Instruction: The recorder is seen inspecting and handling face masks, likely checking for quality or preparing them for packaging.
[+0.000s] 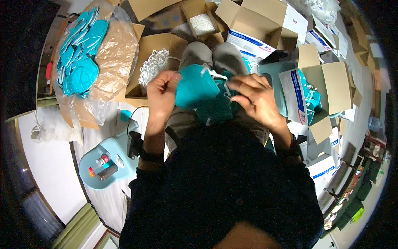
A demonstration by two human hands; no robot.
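Note:
My left hand [163, 88] is closed on the left edge of a teal cup-shaped face mask [197, 86], thumb on top, holding it above my lap. A white elastic strap [215, 74] runs across the mask's upper right edge. Beside the strap, my right hand [255, 97] has its fingers curved, with the thumb apart from them. Whether a fingertip touches the strap, I cannot tell. Under the held mask, darker teal masks [215, 108] rest on my lap, partly covered.
At upper left, a pile of teal masks [83, 76] lies on clear plastic over a carton. White straps [153, 66] fill a carton ahead. An open carton with masks [311, 97] stands at right. A pale blue stool [89, 166] holds bottles at left.

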